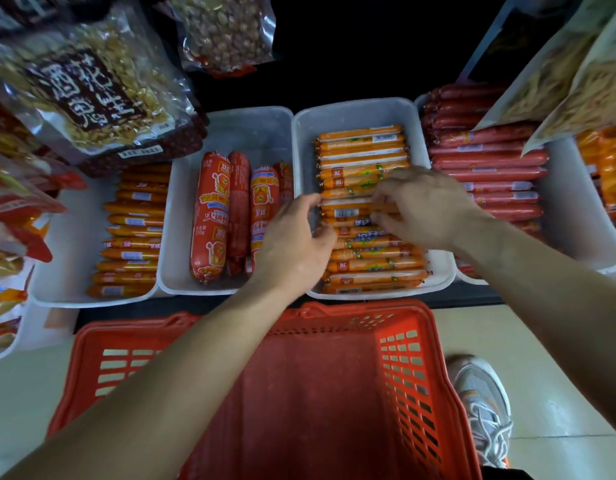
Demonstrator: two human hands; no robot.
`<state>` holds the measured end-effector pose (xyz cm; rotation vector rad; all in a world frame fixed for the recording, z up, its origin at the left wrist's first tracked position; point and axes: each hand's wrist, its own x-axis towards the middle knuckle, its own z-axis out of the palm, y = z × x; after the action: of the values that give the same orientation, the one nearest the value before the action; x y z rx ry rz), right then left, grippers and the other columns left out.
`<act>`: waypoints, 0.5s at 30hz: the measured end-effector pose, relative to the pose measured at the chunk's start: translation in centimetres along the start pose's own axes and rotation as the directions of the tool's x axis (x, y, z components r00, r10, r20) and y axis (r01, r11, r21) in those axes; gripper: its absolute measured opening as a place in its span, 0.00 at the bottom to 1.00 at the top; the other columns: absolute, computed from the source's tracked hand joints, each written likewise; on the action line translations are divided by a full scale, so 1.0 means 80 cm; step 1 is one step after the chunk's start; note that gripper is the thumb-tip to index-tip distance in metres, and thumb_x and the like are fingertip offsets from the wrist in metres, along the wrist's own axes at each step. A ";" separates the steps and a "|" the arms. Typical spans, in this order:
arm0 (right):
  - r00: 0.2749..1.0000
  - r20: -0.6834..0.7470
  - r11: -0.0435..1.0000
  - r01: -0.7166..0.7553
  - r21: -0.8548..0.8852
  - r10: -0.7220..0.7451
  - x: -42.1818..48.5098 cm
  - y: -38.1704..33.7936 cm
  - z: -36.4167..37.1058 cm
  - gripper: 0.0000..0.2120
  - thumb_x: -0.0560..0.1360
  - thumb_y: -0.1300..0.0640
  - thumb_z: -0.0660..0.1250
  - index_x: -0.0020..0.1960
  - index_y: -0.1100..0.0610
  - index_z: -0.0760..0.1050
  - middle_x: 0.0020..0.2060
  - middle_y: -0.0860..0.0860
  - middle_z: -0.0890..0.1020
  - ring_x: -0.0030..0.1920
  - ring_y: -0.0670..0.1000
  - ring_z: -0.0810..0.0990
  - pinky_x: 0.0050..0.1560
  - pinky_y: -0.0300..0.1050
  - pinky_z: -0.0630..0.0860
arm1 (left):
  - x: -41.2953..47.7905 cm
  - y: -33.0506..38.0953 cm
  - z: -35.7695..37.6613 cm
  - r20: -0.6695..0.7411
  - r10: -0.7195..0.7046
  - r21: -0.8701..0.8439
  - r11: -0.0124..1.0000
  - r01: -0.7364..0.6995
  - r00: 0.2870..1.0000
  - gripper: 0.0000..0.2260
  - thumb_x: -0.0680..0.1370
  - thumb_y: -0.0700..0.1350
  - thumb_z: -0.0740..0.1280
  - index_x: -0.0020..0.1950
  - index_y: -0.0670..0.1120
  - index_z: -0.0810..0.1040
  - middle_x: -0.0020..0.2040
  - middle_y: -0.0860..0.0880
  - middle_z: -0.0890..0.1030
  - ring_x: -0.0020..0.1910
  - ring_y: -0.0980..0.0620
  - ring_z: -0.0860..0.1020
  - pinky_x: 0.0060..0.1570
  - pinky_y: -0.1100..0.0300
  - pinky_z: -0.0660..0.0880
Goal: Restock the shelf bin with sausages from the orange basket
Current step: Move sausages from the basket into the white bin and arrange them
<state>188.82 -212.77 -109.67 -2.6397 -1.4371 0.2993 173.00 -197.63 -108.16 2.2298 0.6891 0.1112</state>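
Note:
A white shelf bin (355, 114) holds a stack of thin orange sausages (362, 154) lying crosswise. Both my hands are over the middle of that stack. My left hand (294, 245) has its fingers curled at the left ends of the sausages. On the right, my right hand (421, 206) pinches the right part of the same middle sausages (350, 213). Below the shelf stands the orange basket (334, 393), and I see no sausages on its visible floor. My forearms cross above it.
Left of the bin sits a white bin (251, 129) of thick red sausages, then another with thin orange ones (133, 230). A bin of long red sausages (486, 168) lies to the right. Snack bags (85, 91) hang above. A grey shoe (479, 403) stands beside the basket.

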 end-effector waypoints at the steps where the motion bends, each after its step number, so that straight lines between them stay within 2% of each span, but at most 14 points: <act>1: 0.999 -0.049 1.000 -0.014 -0.025 0.012 -0.003 0.000 0.006 0.19 0.76 0.43 0.66 0.63 0.50 0.76 0.57 0.51 0.78 0.59 0.58 0.77 0.58 0.54 0.73 | 0.003 0.008 0.007 -0.002 -0.061 -0.028 0.998 0.061 0.998 0.20 0.79 0.47 0.67 0.71 0.51 0.71 0.66 0.52 0.76 0.63 0.55 0.75 0.61 0.60 0.70; 5: 0.998 -0.064 0.985 -0.007 -0.173 -0.004 -0.011 -0.005 0.036 0.30 0.73 0.47 0.67 0.72 0.55 0.70 0.68 0.57 0.73 0.66 0.61 0.73 0.67 0.59 0.66 | 0.023 0.023 0.057 0.079 -0.282 -0.052 0.957 0.286 0.956 0.20 0.78 0.50 0.67 0.68 0.49 0.67 0.63 0.47 0.76 0.57 0.47 0.78 0.55 0.53 0.74; 8: 0.998 -0.059 0.986 -0.033 -0.163 0.024 -0.010 0.000 0.037 0.31 0.75 0.48 0.65 0.75 0.57 0.66 0.73 0.56 0.69 0.70 0.60 0.70 0.71 0.57 0.61 | 0.031 0.015 0.087 0.072 -0.410 0.002 0.912 0.411 0.909 0.25 0.78 0.50 0.66 0.72 0.46 0.63 0.67 0.44 0.74 0.62 0.42 0.76 0.61 0.46 0.75; 12: 1.000 -0.021 0.982 0.001 -0.190 -0.005 -0.010 0.005 0.039 0.32 0.76 0.47 0.63 0.77 0.56 0.64 0.75 0.55 0.66 0.71 0.58 0.68 0.73 0.55 0.58 | 0.044 0.002 0.086 0.128 -0.418 -0.015 0.906 0.423 0.900 0.20 0.77 0.52 0.68 0.67 0.50 0.70 0.61 0.47 0.79 0.57 0.45 0.79 0.55 0.53 0.75; 15: 1.000 -0.006 0.981 0.002 -0.195 -0.004 -0.012 0.005 0.036 0.32 0.76 0.46 0.63 0.77 0.56 0.62 0.76 0.55 0.65 0.72 0.58 0.67 0.74 0.55 0.57 | 0.039 -0.002 0.081 0.164 -0.357 -0.007 0.932 0.363 0.919 0.19 0.76 0.49 0.71 0.65 0.52 0.71 0.58 0.51 0.80 0.56 0.49 0.79 0.59 0.52 0.75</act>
<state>187.99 -213.79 -112.49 -2.7867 -1.5420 0.1568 177.44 -200.30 -113.15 2.0114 0.9854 -0.2359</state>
